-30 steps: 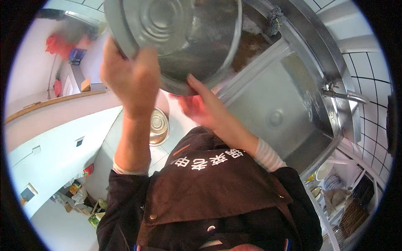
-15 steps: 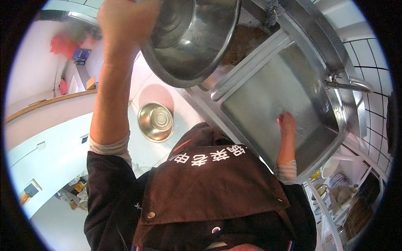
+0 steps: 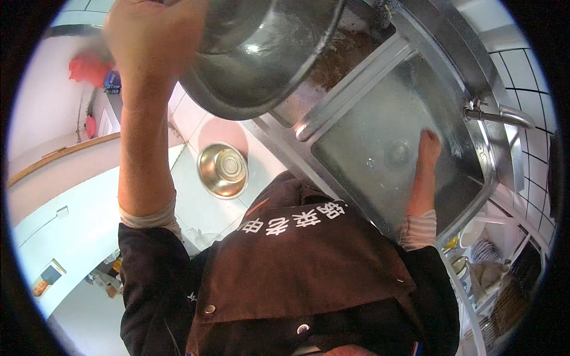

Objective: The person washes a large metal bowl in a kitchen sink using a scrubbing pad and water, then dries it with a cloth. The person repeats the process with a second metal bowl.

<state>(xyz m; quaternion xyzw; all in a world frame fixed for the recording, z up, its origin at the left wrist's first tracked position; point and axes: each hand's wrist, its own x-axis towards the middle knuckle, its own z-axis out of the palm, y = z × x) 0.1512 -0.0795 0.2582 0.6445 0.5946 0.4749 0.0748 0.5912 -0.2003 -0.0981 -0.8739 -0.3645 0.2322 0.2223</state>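
Large steel bowl (image 3: 261, 53) is gripped at its rim by left hand (image 3: 155, 35); right hand (image 3: 428, 148) is laid flat, fingers together, in the sink (image 3: 380, 113) by the drain (image 3: 396, 152).

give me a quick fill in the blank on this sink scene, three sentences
1. The left hand holds up a large steel ____.
2. The right hand reaches down into the steel ____.
3. On the floor below stands a small steel bowl, lying ____ side up.

Missing words: bowl; sink; open
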